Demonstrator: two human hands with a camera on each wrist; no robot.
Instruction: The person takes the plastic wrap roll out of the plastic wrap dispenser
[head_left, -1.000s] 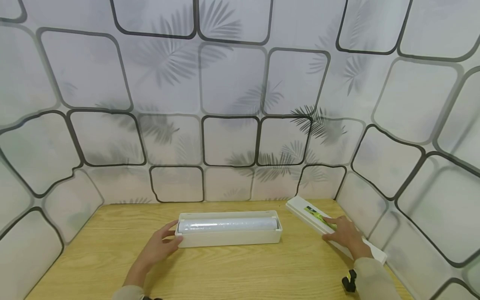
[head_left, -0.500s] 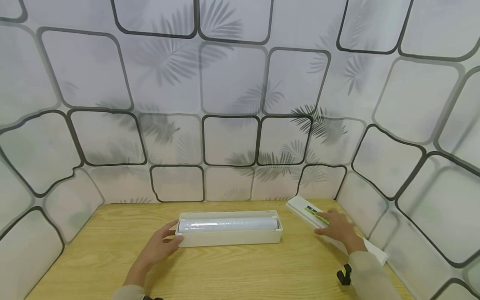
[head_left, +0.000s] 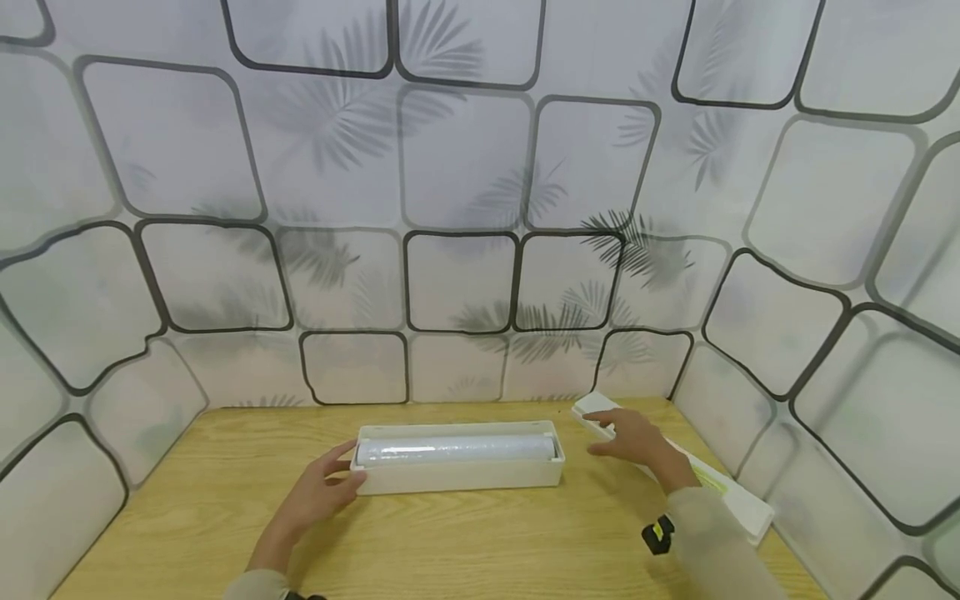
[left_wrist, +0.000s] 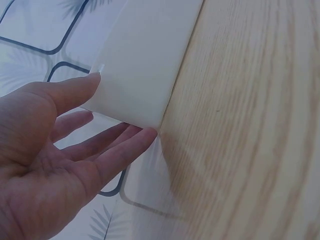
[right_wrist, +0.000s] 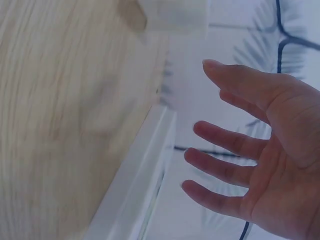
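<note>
A long white cling film box (head_left: pixel 459 477) stands on the table without its lid, and a shiny roll of cling film (head_left: pixel 457 449) lies inside. My left hand (head_left: pixel 324 492) holds the box's left end, the thumb on the front face near the corner and the fingers against the end wall, as the left wrist view also shows. My right hand (head_left: pixel 633 435) is over the upper part of the white lid (head_left: pixel 741 500), fingers spread and holding nothing. The lid lies slantwise at the right, its green-yellow label (head_left: pixel 708 477) partly hidden by my forearm.
The wood-grain table (head_left: pixel 465 542) ends at a patterned wall covering (head_left: pixel 461 283) behind and on both sides. The lid lies close along the right side wall. Black wrist straps show at both sleeves.
My right hand has moved left and away from me, off the lid's label towards the lid's far end and the box. The left hand, box and lid stay put.
</note>
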